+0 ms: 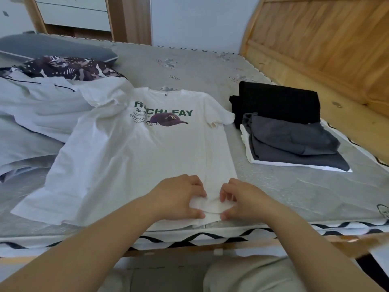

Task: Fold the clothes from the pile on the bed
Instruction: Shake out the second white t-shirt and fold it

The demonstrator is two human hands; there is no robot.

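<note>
A white T-shirt [134, 152] with green lettering and a purple cap print lies spread face up on the bed, collar away from me. My left hand [179, 196] and my right hand [242, 199] sit close together at its bottom hem near the right corner. Both pinch a small bunched fold of the hem between thumb and fingers. To the left lies the pile of unfolded clothes: a pale blue-grey garment [40, 106] and a dark patterned one [69, 67].
Folded clothes are stacked at the right: a black piece [280, 102] behind, dark grey pieces [294, 142] on a white one. A grey pillow [52, 46] lies at the back left. The wooden headboard [328, 43] borders the right side. The bed's front edge [189, 237] runs below my hands.
</note>
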